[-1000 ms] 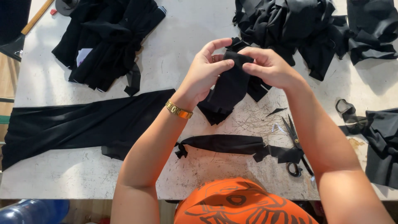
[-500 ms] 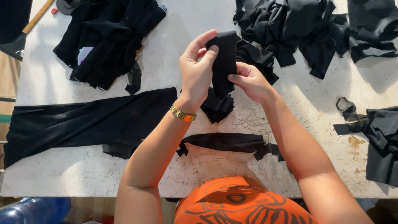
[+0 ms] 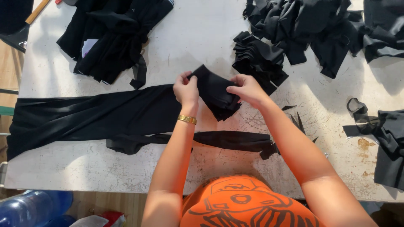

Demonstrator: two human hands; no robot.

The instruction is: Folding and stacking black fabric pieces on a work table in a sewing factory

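Observation:
Both hands hold a small folded piece of black fabric (image 3: pixel 215 93) just above the white worktable (image 3: pixel 202 38). My left hand (image 3: pixel 186 88) pinches its left corner; a gold bracelet sits on that wrist. My right hand (image 3: pixel 247 89) grips its right edge. Under my forearms lies a narrow black strip (image 3: pixel 227 140), and a long flat black cloth (image 3: pixel 84 117) stretches away to the left.
A stack of black cut pieces (image 3: pixel 259 56) lies just beyond my right hand, with a bigger heap (image 3: pixel 311 25) behind it. Another black pile (image 3: pixel 113 33) sits at the far left, more black fabric (image 3: pixel 389 138) at the right edge. A blue container (image 3: pixel 29 208) stands below the table.
The fabric piece, held upright a moment ago, has come down and turned sideways between my hands. My hands have spread apart to its two ends.

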